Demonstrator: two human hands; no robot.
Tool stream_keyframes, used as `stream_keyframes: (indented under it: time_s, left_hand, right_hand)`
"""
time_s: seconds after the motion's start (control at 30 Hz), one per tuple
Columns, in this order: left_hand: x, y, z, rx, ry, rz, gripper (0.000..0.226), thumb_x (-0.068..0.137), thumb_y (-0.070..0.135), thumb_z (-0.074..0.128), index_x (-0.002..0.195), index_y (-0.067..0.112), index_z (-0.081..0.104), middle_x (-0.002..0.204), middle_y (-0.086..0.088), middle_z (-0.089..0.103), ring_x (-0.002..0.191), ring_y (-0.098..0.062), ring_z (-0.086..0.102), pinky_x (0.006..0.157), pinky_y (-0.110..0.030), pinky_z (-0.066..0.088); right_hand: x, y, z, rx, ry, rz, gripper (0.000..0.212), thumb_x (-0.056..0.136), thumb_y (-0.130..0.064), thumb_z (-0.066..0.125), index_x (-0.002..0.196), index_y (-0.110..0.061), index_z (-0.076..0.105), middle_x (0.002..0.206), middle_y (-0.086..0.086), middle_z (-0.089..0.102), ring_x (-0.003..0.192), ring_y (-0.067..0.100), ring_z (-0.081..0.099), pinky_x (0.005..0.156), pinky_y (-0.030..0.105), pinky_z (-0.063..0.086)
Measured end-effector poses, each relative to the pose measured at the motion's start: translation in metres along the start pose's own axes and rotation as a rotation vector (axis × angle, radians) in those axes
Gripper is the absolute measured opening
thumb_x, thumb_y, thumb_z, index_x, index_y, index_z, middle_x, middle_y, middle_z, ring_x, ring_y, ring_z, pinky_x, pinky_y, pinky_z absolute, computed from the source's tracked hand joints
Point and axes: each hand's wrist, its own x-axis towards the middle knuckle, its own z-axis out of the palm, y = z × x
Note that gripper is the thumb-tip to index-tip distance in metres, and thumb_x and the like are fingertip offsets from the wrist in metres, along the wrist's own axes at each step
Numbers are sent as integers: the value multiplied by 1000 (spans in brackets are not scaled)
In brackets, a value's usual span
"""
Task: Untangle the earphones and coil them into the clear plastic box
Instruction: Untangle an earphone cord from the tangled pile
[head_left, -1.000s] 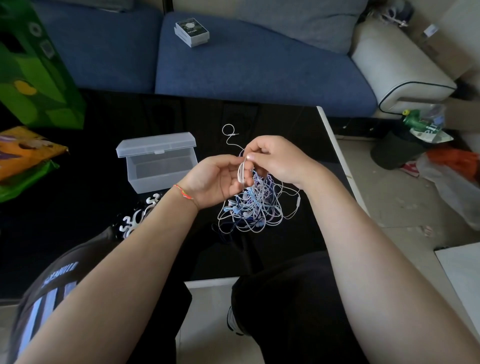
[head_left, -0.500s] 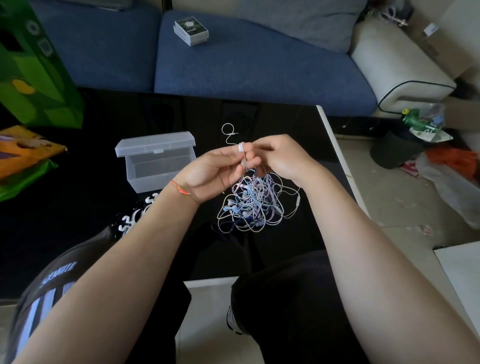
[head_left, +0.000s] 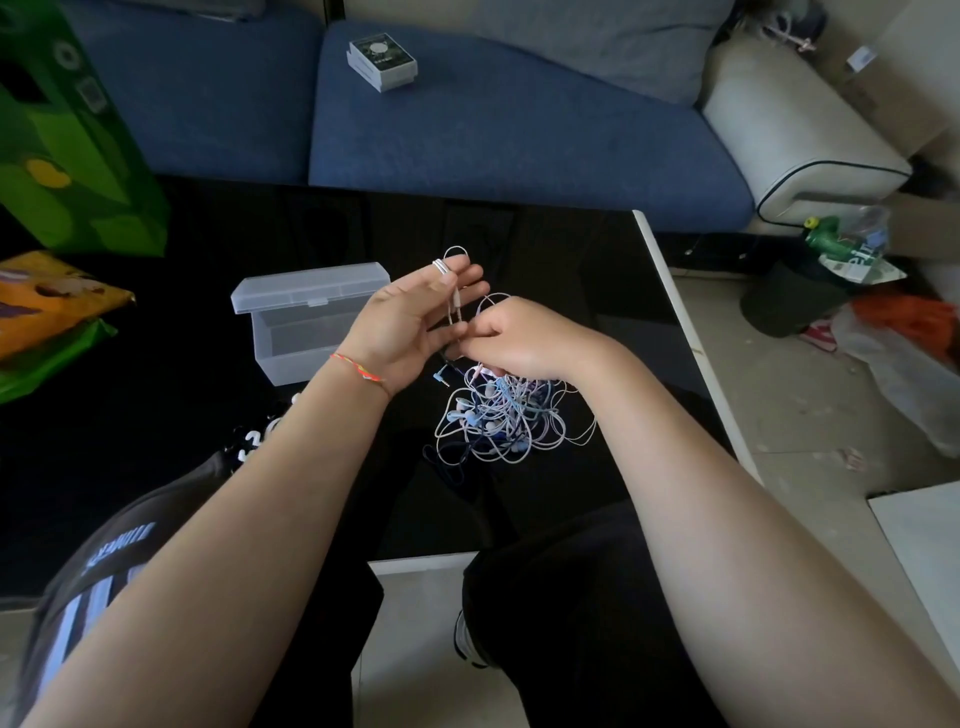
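**A messy ball of earphones**

The black table (head_left: 156, 467) carries the clear plastic box (head_left: 306, 332), lid up, near its middle. Just right of it, the earphones (head_left: 498, 421) hang in a knotted white, pink and blue bunch. The left hand (head_left: 410, 322) is spread, white wire looped on a finger. The right hand (head_left: 519, 340) pinches the wires.

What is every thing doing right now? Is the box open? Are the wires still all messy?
Clear plastic box: open, lid tipped back, nothing inside.
Earphones: still a tangled heap on the black table.
White cord: wound around the left fingers.
Left hand: fingers out straight, cord looped on them.
Right hand: pinching wires at the top of the heap.
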Motion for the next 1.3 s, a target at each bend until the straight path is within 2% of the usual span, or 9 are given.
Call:
stream_keyframes:
  time_s: [0.1,0.2,0.4,0.5,0.73,0.87,0.97,1.13,1.3]
  left_hand:
    - [2,-4,-1,80,24,35,22,101,12,50,115,18,65,107,4,75,104,-11,70,66,-21,53]
    - [4,-5,-3,130,40,46,22,101,12,51,111,20,68,106,4,75,103,-13,70,78,-30,52]
    - [5,-9,-3,419,103,9,27,103,10,43,102,19,68,88,6,72,76,-3,66,60,-20,43]
    - [4,-9,0,454,29,-48,26,102,7,43,99,12,68,79,0,65,76,-11,65,55,-19,44]
    - [-2,-2,9,247,-208,-212,27,99,13,42,100,5,67,71,-1,50,63,-11,52,51,-19,40]
    - [-5,2,9,95,-347,-198,22,101,7,39,103,6,61,75,0,48,68,-8,51,48,-15,34]
    - [-8,6,11,9,-332,-179,25,104,6,34,105,6,60,78,1,61,74,-6,64,46,-11,39]
    - [-6,8,9,-199,-198,-191,27,105,9,34,103,7,61,93,-7,75,88,-16,74,48,-13,50]
    - [-4,7,6,-221,-168,-174,23,104,11,38,97,10,60,127,-16,66,112,-24,67,62,-20,58]
  right_hand:
    - [3,3,0,-32,61,-15,26,98,-31,57,86,-13,73,62,-3,54,49,4,44,54,23,35]
    - [4,4,0,-56,103,-32,28,98,-32,57,96,-10,75,60,-5,48,50,3,42,53,22,34]
    - [2,6,-4,30,349,-59,16,92,-18,61,84,-17,75,57,-11,56,49,0,47,47,12,35]
    - [2,7,-7,42,445,-72,14,93,-18,61,86,-14,73,68,-11,60,60,2,53,51,9,38]
    - [9,22,-15,107,572,-50,13,97,-19,58,90,-19,69,83,-11,64,76,2,58,64,8,39]
    - [11,27,-14,152,537,-61,20,99,-18,55,95,-20,75,93,-10,70,90,6,62,75,17,42]
    - [7,22,-13,200,451,-57,21,101,-24,55,100,-20,76,91,-8,71,89,7,62,76,22,45]
    - [-1,11,-5,108,183,37,29,102,-27,52,75,-23,63,68,0,62,52,11,51,55,26,43]
    - [-3,2,-1,30,36,36,29,103,-34,50,78,-27,63,68,-5,64,54,8,53,56,21,43]
